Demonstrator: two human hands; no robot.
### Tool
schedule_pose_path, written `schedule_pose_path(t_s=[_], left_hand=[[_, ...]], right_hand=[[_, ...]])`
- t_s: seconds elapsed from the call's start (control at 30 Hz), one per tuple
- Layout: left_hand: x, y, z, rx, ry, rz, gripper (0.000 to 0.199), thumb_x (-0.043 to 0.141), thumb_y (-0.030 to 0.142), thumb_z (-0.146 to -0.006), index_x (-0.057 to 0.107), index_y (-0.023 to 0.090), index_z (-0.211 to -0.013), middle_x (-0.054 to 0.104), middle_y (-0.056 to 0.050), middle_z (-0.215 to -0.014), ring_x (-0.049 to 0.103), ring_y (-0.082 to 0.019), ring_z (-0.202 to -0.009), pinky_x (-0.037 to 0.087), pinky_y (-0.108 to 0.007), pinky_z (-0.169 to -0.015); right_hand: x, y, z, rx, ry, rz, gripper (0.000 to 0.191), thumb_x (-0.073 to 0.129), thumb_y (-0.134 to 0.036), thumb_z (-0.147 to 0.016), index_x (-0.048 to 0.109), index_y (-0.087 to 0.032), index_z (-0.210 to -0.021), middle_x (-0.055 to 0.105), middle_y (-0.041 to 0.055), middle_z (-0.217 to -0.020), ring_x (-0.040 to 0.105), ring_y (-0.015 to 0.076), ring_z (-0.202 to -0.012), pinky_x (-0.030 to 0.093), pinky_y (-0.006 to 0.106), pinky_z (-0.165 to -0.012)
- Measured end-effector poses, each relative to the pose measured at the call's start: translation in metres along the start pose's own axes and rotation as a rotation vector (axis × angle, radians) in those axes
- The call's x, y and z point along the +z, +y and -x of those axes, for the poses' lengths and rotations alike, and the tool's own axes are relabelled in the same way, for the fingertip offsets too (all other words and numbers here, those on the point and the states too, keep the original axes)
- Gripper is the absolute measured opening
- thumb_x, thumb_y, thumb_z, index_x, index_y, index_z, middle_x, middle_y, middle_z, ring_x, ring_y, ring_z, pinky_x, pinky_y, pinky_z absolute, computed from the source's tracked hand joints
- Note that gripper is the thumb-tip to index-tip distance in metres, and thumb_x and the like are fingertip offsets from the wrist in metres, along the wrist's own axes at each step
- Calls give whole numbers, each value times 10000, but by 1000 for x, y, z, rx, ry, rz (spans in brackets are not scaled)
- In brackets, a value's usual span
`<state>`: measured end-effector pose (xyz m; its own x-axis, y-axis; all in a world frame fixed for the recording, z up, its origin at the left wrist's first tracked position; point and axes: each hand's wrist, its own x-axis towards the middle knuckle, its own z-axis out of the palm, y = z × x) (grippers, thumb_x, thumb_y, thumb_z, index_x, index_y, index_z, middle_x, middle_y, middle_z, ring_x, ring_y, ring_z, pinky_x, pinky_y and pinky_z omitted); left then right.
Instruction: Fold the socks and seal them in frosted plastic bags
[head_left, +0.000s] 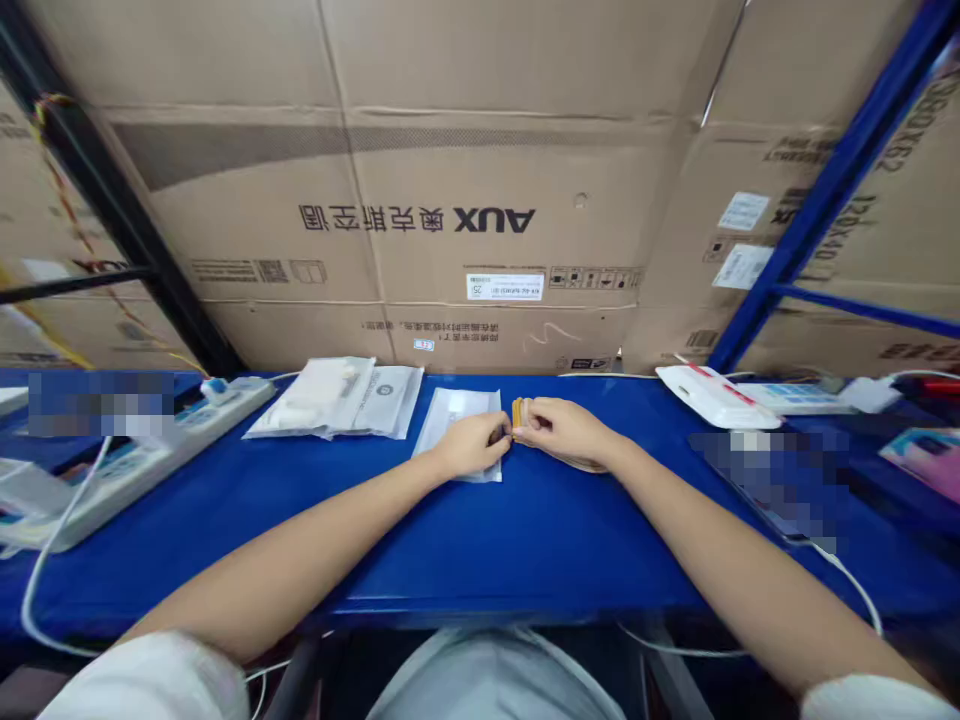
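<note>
My left hand point(472, 445) and my right hand point(562, 432) meet near the middle of the blue table, with their fingertips pinching a small golden-brown strip point(517, 420) between them. Its exact kind is hard to tell, and the fingers hide part of it. Under my left hand lies a flat clear plastic sleeve point(457, 415) with white paper inside. A tan edge of something point(589, 465) shows beneath my right palm, mostly hidden.
A sealed white packet point(334, 400) lies left of my hands, beyond it a white power strip point(135, 470) with cables. A white package point(712, 395) sits at right. Large cardboard boxes point(390, 170) and blue shelf uprights point(825, 190) stand behind the table.
</note>
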<state>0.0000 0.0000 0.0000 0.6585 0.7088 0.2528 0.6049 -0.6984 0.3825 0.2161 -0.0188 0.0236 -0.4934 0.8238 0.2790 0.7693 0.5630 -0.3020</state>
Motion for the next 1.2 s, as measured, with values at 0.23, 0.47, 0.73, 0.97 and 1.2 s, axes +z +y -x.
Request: schedule_pose_path(t_s=[0.23, 0.47, 0.73, 0.97, 1.2], left_hand=[[-2, 0, 0, 30, -13, -17, 74, 497, 270, -873, 552, 224, -891, 647, 16, -740, 595, -180, -674, 366, -279, -598], [-4, 0, 2, 43, -23, -14, 90, 494, 284, -882, 556, 219, -880, 652, 9, -763, 591, -177, -683, 366, -272, -598], [-5, -2, 2, 55, -30, 4, 72, 497, 274, -877, 546, 221, -886, 625, 22, -724, 567, -169, -650, 357, -269, -587], [-4, -3, 2, 53, -26, 12, 108, 499, 292, -880, 566, 223, -927, 630, 20, -736, 573, -171, -658, 367, -269, -595], [-4, -4, 1, 74, -25, 11, 74, 491, 272, -864, 545, 226, -887, 610, 27, -719, 555, -165, -651, 358, -269, -598]], right_hand=[[1, 4, -1, -21, -41, 44, 277, 356, -311, -1007, 556, -204, -848, 633, 63, -913, 561, 193, -855, 376, 292, -743], [-1, -1, 1, -1, -37, 31, 296, 556, -478, -916, 513, -215, -786, 586, 3, -803, 521, 156, -726, 337, 258, -640], [-4, -3, 1, -31, -48, 72, 217, 380, -294, -1001, 542, -203, -890, 622, 57, -923, 553, 182, -833, 360, 288, -718], [-1, -5, 2, 29, -5, 57, 267, 602, -473, -879, 498, -227, -872, 598, 15, -905, 536, 174, -777, 327, 268, -636], [1, -2, 1, 65, -2, 109, 237, 358, -357, -1002, 476, -214, -855, 593, 49, -893, 521, 176, -726, 322, 281, -629]])
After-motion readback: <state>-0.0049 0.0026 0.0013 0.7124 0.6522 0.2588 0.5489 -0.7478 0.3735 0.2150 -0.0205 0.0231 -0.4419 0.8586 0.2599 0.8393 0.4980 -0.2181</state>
